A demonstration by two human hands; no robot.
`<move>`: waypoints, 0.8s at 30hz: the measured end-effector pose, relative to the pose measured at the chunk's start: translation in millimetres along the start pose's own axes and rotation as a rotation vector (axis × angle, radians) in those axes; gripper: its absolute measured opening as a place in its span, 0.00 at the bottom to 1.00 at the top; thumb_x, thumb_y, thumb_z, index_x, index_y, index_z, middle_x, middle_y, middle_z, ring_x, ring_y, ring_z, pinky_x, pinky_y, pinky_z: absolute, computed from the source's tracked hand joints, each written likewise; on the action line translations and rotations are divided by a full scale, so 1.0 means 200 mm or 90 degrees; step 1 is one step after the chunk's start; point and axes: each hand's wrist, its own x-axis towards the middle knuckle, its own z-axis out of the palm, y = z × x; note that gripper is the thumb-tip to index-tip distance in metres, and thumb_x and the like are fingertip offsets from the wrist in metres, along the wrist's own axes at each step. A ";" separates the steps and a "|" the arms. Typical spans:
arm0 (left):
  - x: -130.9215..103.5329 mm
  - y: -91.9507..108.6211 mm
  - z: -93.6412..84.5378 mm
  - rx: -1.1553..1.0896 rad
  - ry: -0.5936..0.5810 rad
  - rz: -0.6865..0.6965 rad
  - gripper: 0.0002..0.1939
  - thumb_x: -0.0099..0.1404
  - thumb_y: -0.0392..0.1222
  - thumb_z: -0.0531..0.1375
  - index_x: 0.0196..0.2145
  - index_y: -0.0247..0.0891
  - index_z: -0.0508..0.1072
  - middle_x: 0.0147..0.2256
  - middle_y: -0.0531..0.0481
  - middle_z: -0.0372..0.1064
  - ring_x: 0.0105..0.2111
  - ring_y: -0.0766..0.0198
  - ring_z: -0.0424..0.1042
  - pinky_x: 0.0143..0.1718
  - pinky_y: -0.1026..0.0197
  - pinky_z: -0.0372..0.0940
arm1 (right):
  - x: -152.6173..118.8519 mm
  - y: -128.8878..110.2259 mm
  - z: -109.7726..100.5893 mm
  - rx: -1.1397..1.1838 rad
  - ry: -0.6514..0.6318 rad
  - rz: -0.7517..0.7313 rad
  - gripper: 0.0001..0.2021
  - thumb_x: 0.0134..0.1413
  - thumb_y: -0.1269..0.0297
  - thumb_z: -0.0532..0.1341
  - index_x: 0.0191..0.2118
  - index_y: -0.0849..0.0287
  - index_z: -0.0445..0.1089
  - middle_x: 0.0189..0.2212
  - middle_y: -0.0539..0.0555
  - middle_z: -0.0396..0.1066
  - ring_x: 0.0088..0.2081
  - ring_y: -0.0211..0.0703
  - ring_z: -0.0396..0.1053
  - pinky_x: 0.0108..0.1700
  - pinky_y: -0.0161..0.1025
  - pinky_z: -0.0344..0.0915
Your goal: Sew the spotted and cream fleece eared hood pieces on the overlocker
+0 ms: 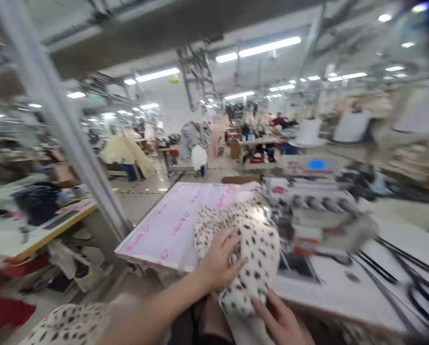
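Observation:
A cream fabric piece (261,244) with black spots lies bunched over the front edge of the sewing table, beside an overlock sewing machine (315,206). My left hand (220,261) rests on its left part, fingers curled into the folds and gripping the cloth. Lower down, my right hand (281,318) holds the fabric's near edge between thumb and fingers. The cloth's far end reaches close to the machine's needle area, where blur hides the detail. More spotted cloth (71,326) shows at the lower left, beneath my left forearm.
Black-handled scissors (415,282) and a dark slim tool (376,266) lie on the right of the table. Pink-printed white sheeting (178,215) covers its left part. A grey metal post (67,120) rises at the left, near another worktable (2,239).

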 end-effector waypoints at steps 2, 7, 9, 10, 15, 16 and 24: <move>-0.18 0.17 0.02 -0.059 0.037 0.121 0.27 0.56 0.47 0.58 0.51 0.36 0.58 0.49 0.39 0.57 0.50 0.53 0.58 0.50 0.48 0.58 | -0.02 0.02 0.01 0.035 -0.008 -0.003 0.16 0.51 0.51 0.57 0.40 0.55 0.70 0.39 0.56 0.71 0.43 0.51 0.67 0.47 0.43 0.64; -0.42 0.31 0.11 -0.046 0.095 0.007 0.25 0.55 0.35 0.59 0.50 0.34 0.59 0.45 0.39 0.58 0.47 0.54 0.59 0.47 0.49 0.58 | -0.06 -0.04 0.01 0.051 0.039 -0.069 0.13 0.58 0.59 0.51 0.37 0.57 0.70 0.36 0.55 0.69 0.41 0.45 0.66 0.45 0.38 0.62; -0.42 0.27 0.16 -0.020 0.079 -0.069 0.23 0.56 0.33 0.56 0.50 0.32 0.59 0.47 0.37 0.57 0.48 0.52 0.58 0.47 0.48 0.58 | -0.07 -0.06 0.01 0.041 0.056 -0.076 0.12 0.58 0.60 0.51 0.34 0.58 0.70 0.32 0.54 0.68 0.38 0.43 0.66 0.42 0.37 0.62; -0.41 0.24 0.17 -0.011 0.076 -0.088 0.21 0.57 0.31 0.55 0.49 0.32 0.61 0.47 0.37 0.57 0.49 0.52 0.58 0.47 0.48 0.57 | -0.07 -0.05 0.00 0.037 0.071 -0.074 0.11 0.57 0.60 0.53 0.31 0.58 0.70 0.30 0.53 0.68 0.36 0.43 0.65 0.40 0.37 0.62; -0.33 0.06 0.08 -0.044 0.079 -0.106 0.13 0.58 0.27 0.47 0.39 0.35 0.64 0.38 0.44 0.64 0.41 0.60 0.64 0.42 0.55 0.62 | -0.02 0.03 0.01 0.162 0.202 0.017 0.10 0.45 0.61 0.63 0.33 0.57 0.63 0.26 0.49 0.65 0.29 0.40 0.64 0.34 0.35 0.62; -0.30 0.03 0.04 -0.046 0.083 -0.113 0.12 0.59 0.28 0.46 0.38 0.35 0.64 0.35 0.45 0.65 0.38 0.62 0.65 0.39 0.58 0.63 | -0.02 0.04 0.01 0.227 0.203 0.035 0.16 0.43 0.62 0.64 0.39 0.56 0.61 0.29 0.49 0.67 0.31 0.41 0.65 0.35 0.36 0.62; -0.06 0.19 -0.33 -0.001 -0.125 0.156 0.10 0.58 0.41 0.54 0.37 0.35 0.65 0.26 0.50 0.66 0.26 0.63 0.66 0.26 0.63 0.61 | -0.17 -0.10 0.05 0.312 -0.008 0.105 0.15 0.47 0.59 0.62 0.41 0.61 0.66 0.36 0.55 0.71 0.37 0.45 0.68 0.41 0.42 0.64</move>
